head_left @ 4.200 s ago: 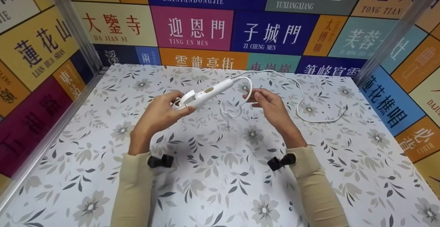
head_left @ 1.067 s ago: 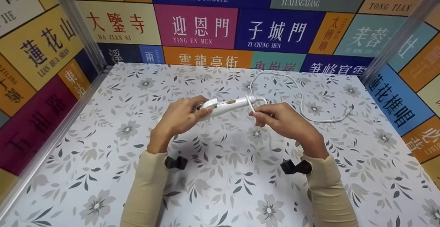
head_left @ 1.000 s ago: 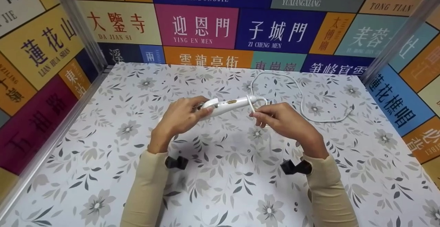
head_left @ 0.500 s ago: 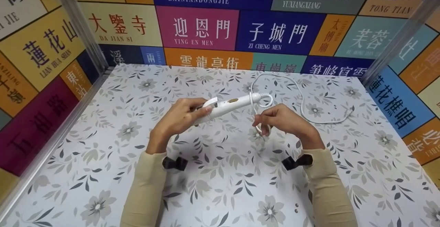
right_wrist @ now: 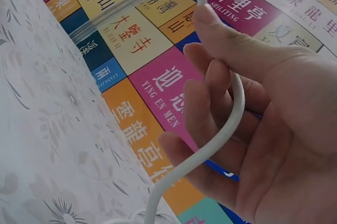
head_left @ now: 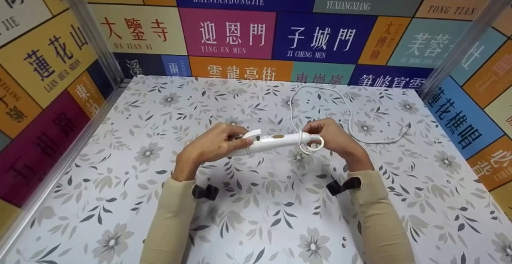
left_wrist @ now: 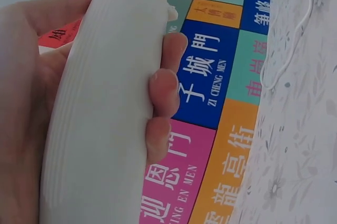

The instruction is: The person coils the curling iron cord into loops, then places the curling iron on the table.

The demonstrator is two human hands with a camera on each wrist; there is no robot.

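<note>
The left hand [head_left: 216, 141] grips a white appliance [head_left: 272, 143] while the right hand [head_left: 335, 138] pinches its cord [right_wrist: 202, 154] (looped at one end).

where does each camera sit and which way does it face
Head: worn on the head, looking forward and down at the white device over the floral tabletop; both sleeves, the left hand and the right hand show.
Left wrist: worn on that wrist, looking past the device towards the wall; the left hand shows, gripping it.
Right wrist: worn on that wrist, looking into the right hand, which pinches the cord.
Shared by both wrist views: the pink sign and the tabletop.
</note>
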